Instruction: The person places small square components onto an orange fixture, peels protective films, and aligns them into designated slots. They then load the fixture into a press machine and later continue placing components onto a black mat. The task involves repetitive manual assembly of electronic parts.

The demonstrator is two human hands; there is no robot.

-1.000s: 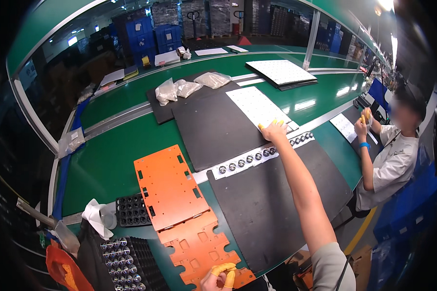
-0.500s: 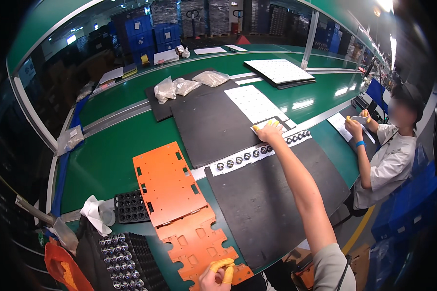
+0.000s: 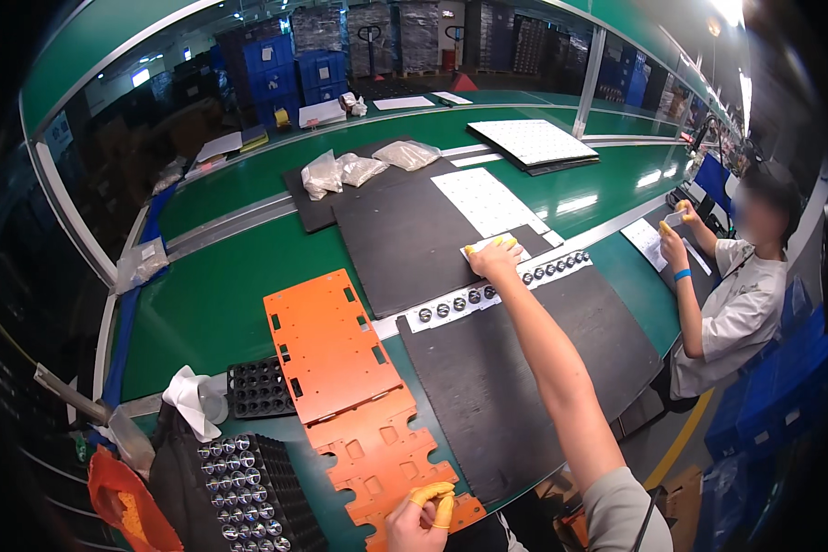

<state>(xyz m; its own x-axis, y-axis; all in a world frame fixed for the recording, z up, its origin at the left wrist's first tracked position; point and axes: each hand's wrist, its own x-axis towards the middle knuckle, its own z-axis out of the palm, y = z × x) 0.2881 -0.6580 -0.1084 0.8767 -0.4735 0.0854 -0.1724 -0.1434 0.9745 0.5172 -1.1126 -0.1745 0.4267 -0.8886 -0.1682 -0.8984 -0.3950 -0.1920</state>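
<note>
Leftward, my yellow-capped right hand (image 3: pixel 495 258) can cross the flat black mat (image 3: pixel 391 244) freely; nearer me, a white strip of round black parts (image 3: pixel 451 306) obstructs.

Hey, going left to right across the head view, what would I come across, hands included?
Orange bag → shiny round parts in a black rack → left hand → right hand → co-worker.

Factory assembly line: long green workbench (image 3: pixel 212 294), stacked blue crates (image 3: pixel 271 85), wrapped pallet loads (image 3: pixel 419 39).
</note>
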